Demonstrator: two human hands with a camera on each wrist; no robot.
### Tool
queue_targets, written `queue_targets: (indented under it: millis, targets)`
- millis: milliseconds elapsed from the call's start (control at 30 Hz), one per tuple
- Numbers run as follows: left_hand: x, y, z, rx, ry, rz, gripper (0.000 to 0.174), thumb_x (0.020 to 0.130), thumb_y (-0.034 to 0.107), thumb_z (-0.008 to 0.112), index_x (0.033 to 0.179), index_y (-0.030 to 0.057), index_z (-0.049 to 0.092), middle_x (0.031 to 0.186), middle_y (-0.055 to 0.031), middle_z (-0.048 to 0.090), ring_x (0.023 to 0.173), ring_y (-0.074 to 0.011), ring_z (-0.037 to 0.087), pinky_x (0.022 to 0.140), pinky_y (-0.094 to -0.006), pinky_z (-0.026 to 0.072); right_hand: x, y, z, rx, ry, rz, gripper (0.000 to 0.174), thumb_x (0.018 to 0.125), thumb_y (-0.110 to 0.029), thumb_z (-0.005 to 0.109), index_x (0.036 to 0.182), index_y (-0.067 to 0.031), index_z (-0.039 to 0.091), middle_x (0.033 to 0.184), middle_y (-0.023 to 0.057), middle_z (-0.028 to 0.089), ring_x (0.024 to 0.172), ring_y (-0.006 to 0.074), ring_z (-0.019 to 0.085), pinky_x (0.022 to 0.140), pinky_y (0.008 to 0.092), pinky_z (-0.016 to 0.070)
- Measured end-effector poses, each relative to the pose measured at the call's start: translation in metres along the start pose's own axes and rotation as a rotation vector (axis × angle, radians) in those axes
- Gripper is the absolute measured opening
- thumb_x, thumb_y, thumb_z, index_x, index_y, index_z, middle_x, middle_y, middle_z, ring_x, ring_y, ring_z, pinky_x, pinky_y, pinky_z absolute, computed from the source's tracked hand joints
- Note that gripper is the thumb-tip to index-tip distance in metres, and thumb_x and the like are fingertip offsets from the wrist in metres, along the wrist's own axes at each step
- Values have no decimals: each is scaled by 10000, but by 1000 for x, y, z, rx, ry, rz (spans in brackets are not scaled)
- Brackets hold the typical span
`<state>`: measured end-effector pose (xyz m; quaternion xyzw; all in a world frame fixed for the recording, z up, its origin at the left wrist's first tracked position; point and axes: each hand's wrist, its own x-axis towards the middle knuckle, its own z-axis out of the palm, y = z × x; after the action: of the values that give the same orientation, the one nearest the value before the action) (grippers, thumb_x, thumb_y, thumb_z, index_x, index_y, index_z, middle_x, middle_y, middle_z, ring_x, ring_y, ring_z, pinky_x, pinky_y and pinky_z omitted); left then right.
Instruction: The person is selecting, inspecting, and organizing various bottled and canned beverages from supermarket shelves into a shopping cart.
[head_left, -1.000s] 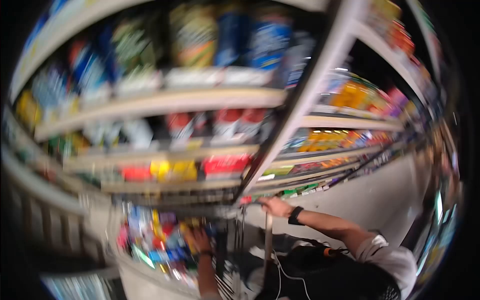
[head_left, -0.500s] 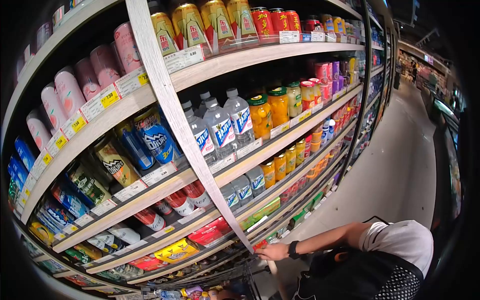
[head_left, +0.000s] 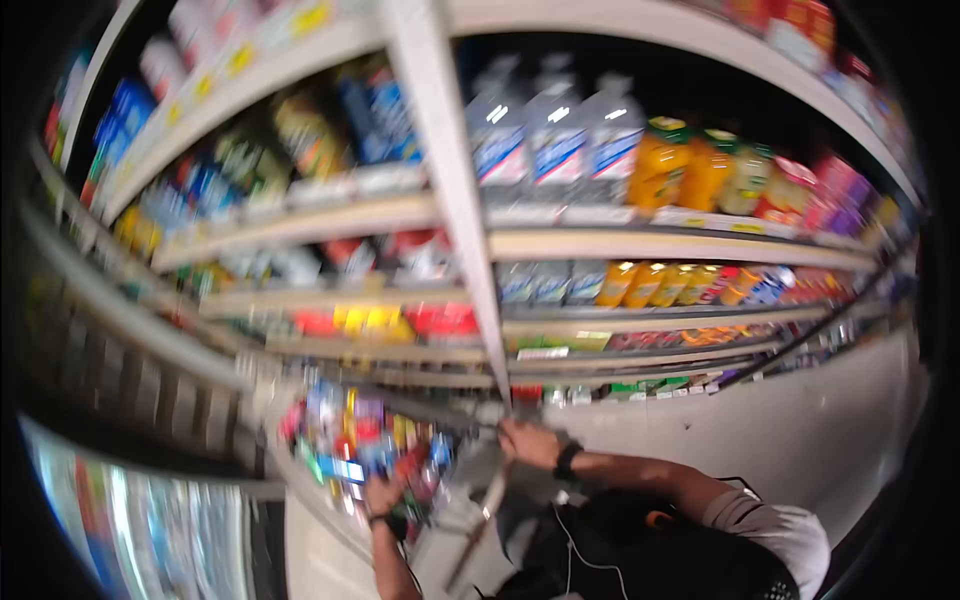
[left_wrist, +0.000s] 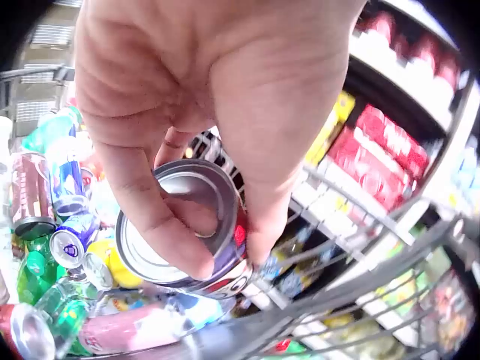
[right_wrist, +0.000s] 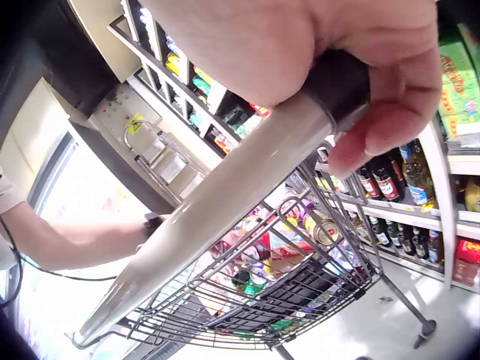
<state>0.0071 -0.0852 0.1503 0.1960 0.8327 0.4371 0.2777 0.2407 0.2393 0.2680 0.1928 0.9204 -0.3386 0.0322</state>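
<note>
In the head view, blurred, shows two bare hands: one left hand [head_left: 384, 494] low over a mixed heap of bright cans, bottles and packets [head_left: 368, 432], and one right hand [head_left: 531, 444] farther right, near the foot of one pale upright shelf post [head_left: 447, 150], with one black wristband [head_left: 568, 460] behind it. Also shows three clear plastic bottles with white, blue and red labels [head_left: 557, 135] side by side on a shelf, next to two orange-filled jars with green lids [head_left: 662, 165]. In the left wrist view, clamps the left hand's thumb and fingers round one short round metal can with a silver end [left_wrist: 196, 184], one finger lying across that end. Holds it tilted, beside the rim of one dark wire shopping cart [left_wrist: 337, 289]; cannot tell whether touching anything beneath. To the left, shows one brownish-red can [left_wrist: 31, 191] and one pink cylindrical container [left_wrist: 131, 330]; to the right, two red boxed packs [left_wrist: 367, 169] on a shelf. In the right wrist view, curls the right hand's fingers round the black end of one pale grey tubular handle [right_wrist: 217, 187]. Beyond, shows one silver stepladder [right_wrist: 169, 161] and, below, one caster wheel [right_wrist: 427, 330].
</note>
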Motion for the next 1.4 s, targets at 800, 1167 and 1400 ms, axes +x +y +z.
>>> queue_targets:
  millis: [800,1167,1400]
  targets:
    - [-163,438,241,-674,-98,558,410,929,215,575,1255,-3,455,1154,-70,541,1049,-153,528,909,-296,435,-170,19,-326,549,49,-568,575,839,-242,723,1315,-72,448,1197,112,581,1098,188,574,869,339,496]
    - [-114,268,177,437,495,546,665,786,303,732,1327,21,468,1147,-222,584,881,-337,630,788,-442,506,-303,26,-627,-79,1441,-873,426,772,-154,788,1131,-44,585,1060,50,650,935,145,624,849,267,482]
    - [-162,187,159,681,273,-166,777,790,592,610,1319,37,490,1130,-264,608,1052,-415,578,874,-482,457,-315,36,-737,-278,1444,-707,384,839,-126,721,1173,-56,545,1080,44,608,1015,123,582,851,274,508]
